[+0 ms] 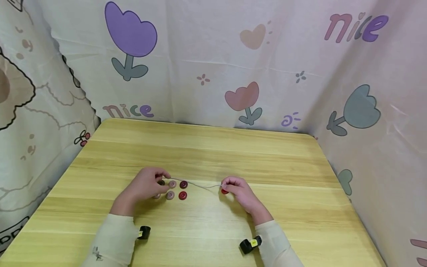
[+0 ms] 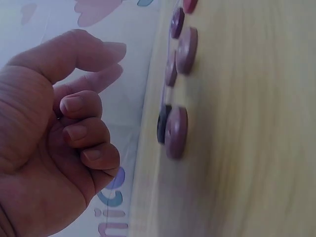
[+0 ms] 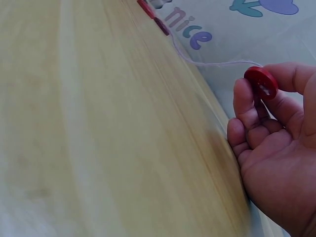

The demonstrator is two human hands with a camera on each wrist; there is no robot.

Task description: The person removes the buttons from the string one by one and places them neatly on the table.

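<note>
My right hand (image 1: 241,193) pinches a red button (image 3: 260,82) between thumb and fingers. A thin pale string (image 3: 212,64) runs from that button leftward across the table. My left hand (image 1: 145,184) hovers by the left end of the button rows, thumb and index tips slightly apart, the other fingers loosely curled; nothing shows between them in the left wrist view. Near it are a black button (image 2: 162,126), a mauve button (image 2: 177,132) and a pink button (image 1: 172,184). Farther right sit a second mauve button (image 1: 170,195), a dark red button (image 1: 183,184) and another red button (image 1: 182,195).
The buttons lie in two short rows on a light wooden table (image 1: 207,155). A printed cloth (image 1: 186,44) hangs behind the table and along its sides. Black wrist cameras, one (image 1: 144,233) at the left sleeve and one (image 1: 250,244) at the right, stick out over the tabletop.
</note>
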